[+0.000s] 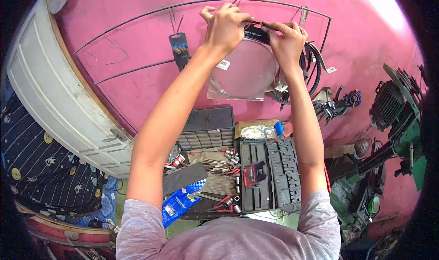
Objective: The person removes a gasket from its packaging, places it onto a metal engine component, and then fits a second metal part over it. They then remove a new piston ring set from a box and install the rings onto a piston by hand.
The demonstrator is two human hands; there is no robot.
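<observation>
A clear plastic package [249,79] with a coiled cable inside is spread against the pink wall, below a metal rod frame [160,9]. Its black header card [257,34] carries print that seems to read "flexible shaft set". My left hand [224,27] pinches the card's upper left end, close to a wire hook on the frame. At the card's right end, my right hand [289,41] grips it between thumb and fingers. Whether the card's hole sits on a hook is hidden by my fingers. Left of my left wrist hangs a dark carded item [179,47].
Black belts [313,70] hang right of my right hand. Below are a drawer cabinet [208,143], an open black tool case [256,198], sockets, rods and a blue packet [180,204]. A white door [59,77] stands left; green machinery [407,141] stands right.
</observation>
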